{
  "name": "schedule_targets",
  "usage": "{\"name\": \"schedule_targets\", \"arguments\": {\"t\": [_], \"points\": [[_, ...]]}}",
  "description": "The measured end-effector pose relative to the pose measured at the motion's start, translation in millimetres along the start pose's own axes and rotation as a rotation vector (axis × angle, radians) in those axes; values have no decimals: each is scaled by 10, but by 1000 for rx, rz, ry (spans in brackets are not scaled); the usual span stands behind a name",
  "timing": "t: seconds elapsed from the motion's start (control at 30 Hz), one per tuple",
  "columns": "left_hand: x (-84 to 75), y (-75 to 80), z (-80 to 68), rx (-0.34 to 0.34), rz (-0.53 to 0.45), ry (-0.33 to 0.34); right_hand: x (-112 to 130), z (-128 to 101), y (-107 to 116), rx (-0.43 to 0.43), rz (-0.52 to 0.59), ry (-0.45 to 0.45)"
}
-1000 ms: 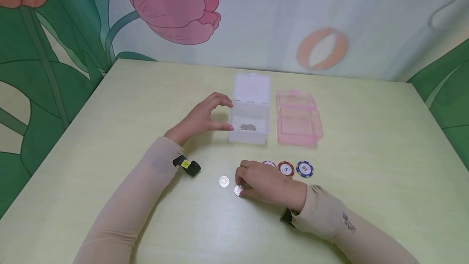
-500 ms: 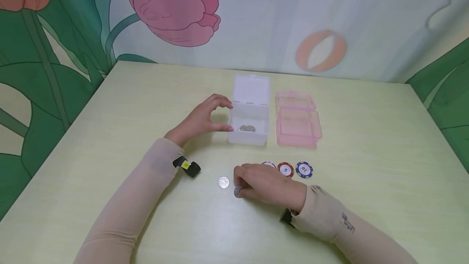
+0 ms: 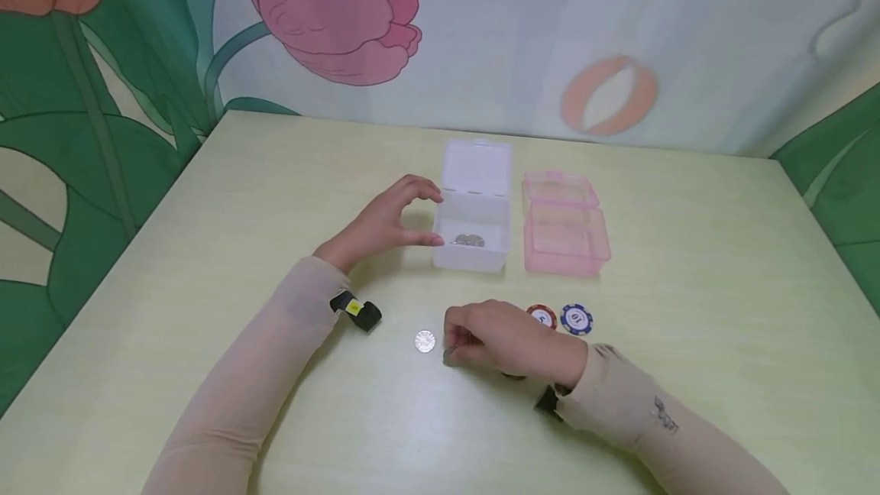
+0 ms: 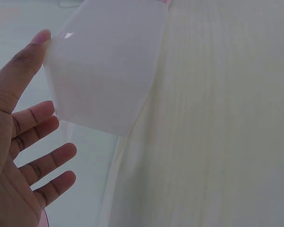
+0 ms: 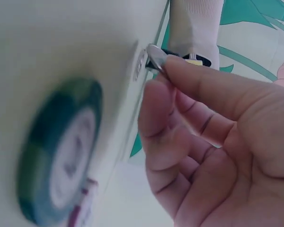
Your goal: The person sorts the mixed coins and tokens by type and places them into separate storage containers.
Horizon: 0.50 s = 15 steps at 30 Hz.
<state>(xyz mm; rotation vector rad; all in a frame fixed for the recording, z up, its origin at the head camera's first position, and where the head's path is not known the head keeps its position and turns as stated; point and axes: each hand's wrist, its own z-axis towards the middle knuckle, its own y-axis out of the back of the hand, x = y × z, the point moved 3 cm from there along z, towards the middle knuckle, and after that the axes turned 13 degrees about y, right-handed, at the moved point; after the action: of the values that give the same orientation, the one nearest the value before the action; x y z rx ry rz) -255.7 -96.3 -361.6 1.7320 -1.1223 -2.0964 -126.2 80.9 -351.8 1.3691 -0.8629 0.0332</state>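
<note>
In the head view my left hand [image 3: 385, 220] touches the left side of a translucent white box [image 3: 470, 257], thumb near its front and a fingertip farther back. Its lid stands open, and several silver coins [image 3: 469, 241] lie inside. Seen from the left wrist, the fingers are extended along the box [image 4: 104, 71]. My right hand [image 3: 512, 338] is just above the table, pinching a coin [image 5: 156, 54] between thumb and index finger. Another silver coin [image 3: 425, 341] lies flat to its left.
An open pink box [image 3: 567, 264] stands right of the white one. Behind the right hand lie a red poker chip [image 3: 542, 316] and a blue poker chip [image 3: 577, 319]. Close to the right wrist camera is a green poker chip [image 5: 61, 156]. A patterned wall backs the table.
The coin at my right fingertips has gone from lying flat to tilted up in the pinch. That hand has barely shifted, and the left hand stays at the white box.
</note>
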Motion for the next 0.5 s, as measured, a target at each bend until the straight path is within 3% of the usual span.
{"name": "schedule_targets", "arguments": {"t": [0.27, 0.5], "points": [[-7, -8, 17, 3, 3, -4, -50, -28, 230, -42, 80, -19], [-5, -4, 6, 3, 2, -2, -107, 8, 446, -62, 86, -27]]}}
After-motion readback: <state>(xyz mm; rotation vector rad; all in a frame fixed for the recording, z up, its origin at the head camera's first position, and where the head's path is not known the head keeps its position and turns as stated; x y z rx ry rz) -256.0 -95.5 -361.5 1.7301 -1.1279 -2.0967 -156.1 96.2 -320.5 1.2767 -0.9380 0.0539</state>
